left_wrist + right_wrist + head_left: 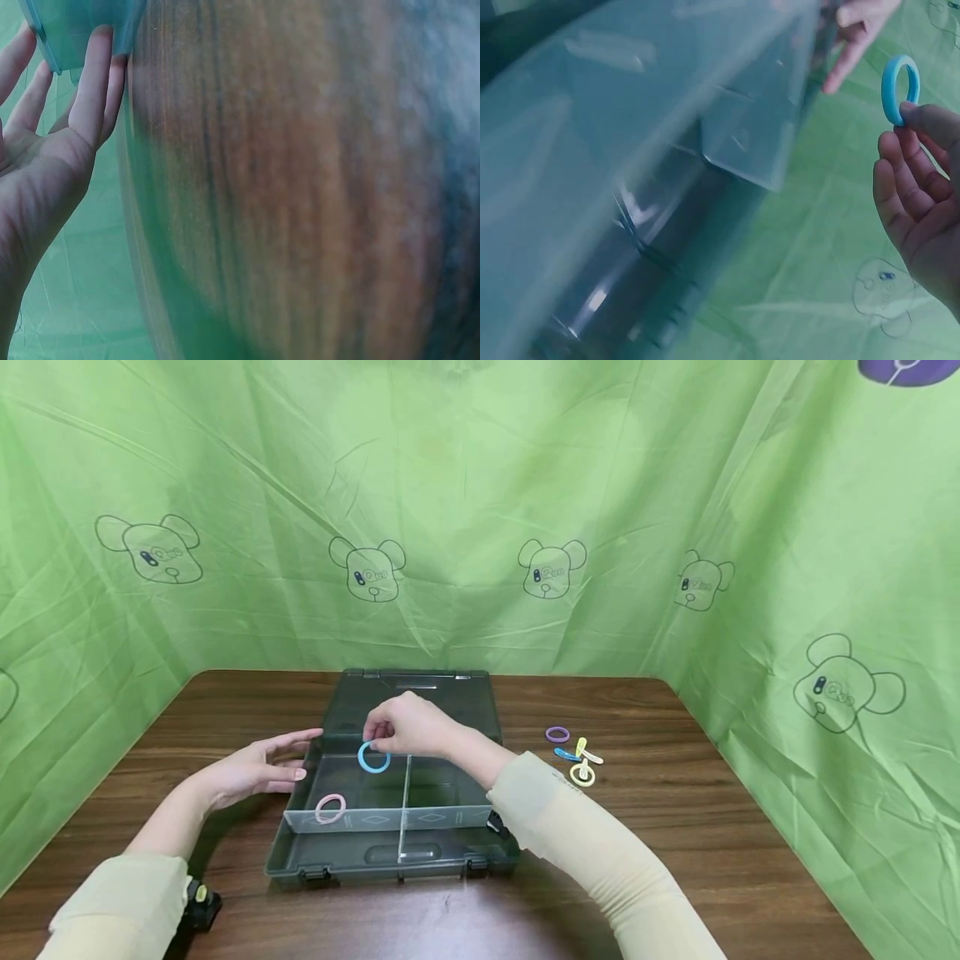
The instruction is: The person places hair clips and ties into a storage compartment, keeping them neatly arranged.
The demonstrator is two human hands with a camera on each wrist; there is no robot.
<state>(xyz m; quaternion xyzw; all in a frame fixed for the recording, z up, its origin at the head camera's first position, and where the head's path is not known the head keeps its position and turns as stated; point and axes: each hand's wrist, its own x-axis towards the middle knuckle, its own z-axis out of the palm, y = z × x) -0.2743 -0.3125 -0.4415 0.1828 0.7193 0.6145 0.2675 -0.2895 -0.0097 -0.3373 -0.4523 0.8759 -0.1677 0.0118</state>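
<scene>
My right hand (416, 724) pinches a light-blue hair tie (889, 90) between thumb and fingertips, holding it over the back left compartment of a dark see-through plastic box (390, 868). The box lies with its lid (412, 697) laid back. My left hand (258, 768) has its fingers spread and touches the box's left side, as the left wrist view also shows. A pink hair tie (318, 814) is in the left part of the box, by the cross divider (360, 821).
On the wooden table (637, 860), right of the box, lie a purple hair tie (557, 741), a pale-yellow hair tie (573, 777), and several small clips, including a blue clip (566, 754) and a yellow clip (581, 746). Green cloth (450, 468) surrounds the table's back and sides.
</scene>
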